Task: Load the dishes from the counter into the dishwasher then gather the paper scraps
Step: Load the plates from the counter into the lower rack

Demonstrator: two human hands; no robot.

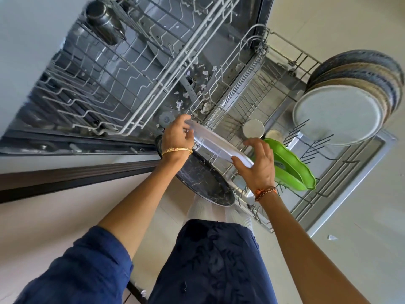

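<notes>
Holding the white plate (pixel 219 145) edge-on over the lower rack (pixel 247 102), left hand (pixel 177 137) and right hand (pixel 260 165) gripping opposite rims, I should slot it upright between tines, left of the green dish (pixel 291 165).

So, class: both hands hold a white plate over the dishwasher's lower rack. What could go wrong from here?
1. The white plate is held only by its rim, left hand and right hand; it might slip onto the rack.
2. It may knock the green dish or the dark plate on either side.
3. Paper scraps on the dishwasher floor might be forgotten.
</notes>
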